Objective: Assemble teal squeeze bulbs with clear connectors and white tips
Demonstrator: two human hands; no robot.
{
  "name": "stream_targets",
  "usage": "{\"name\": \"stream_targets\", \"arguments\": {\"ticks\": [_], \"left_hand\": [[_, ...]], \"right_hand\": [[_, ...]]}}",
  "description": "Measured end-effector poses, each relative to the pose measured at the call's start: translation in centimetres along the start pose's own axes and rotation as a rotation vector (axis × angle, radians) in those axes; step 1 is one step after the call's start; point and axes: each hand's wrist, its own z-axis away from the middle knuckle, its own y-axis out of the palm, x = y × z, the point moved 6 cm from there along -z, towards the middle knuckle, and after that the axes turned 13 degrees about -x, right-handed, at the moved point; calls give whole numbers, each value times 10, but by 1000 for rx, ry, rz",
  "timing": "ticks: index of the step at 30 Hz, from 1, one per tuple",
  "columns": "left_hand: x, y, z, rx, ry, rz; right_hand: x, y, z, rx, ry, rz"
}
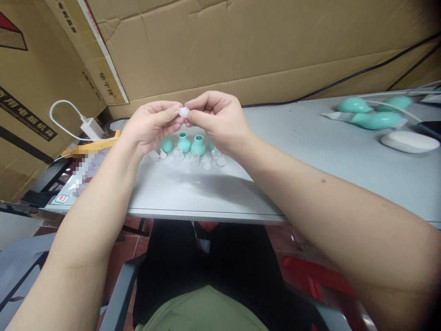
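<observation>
A small translucent white plastic piece (183, 112) is pinched between my left hand (155, 122) and my right hand (218, 117), above the grey table (193, 197). Below them stand two teal bulb-shaped pieces with open necks, one (183, 143) left of the other (198, 146). Another teal bulb (166, 145) sits beside my left hand, and one more is partly hidden behind my right hand. Several small clear and white plastic pieces, among them a clear cup-like one (178, 153) and a flat white one (207, 166), lie in front of the bulbs.
Several teal bulbs (354, 105) with clear ends lie at the back right, near a white oval object (409, 141) and cables. At the left are a white charger (91, 128), a yellow object (93, 146) and printed paper. Cardboard (241, 50) rises behind the table.
</observation>
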Motion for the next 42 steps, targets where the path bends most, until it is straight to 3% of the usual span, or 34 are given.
{"name": "stream_targets", "arguments": {"ticks": [6, 11, 19, 33, 42], "left_hand": [[1, -1, -4, -21, 39, -14], [6, 2, -10, -81, 74, 107], [2, 11, -7, -166, 53, 206], [-1, 10, -5, -164, 87, 151], [-2, 9, -4, -161, 129, 89]], "right_hand": [[-12, 3, -2, -111, 92, -99], [-15, 2, 0, -209, 157, -184], [-12, 0, 7, -188, 159, -217], [-13, 1, 1, -101, 211, -287], [-8, 1, 4, -174, 268, -251]]}}
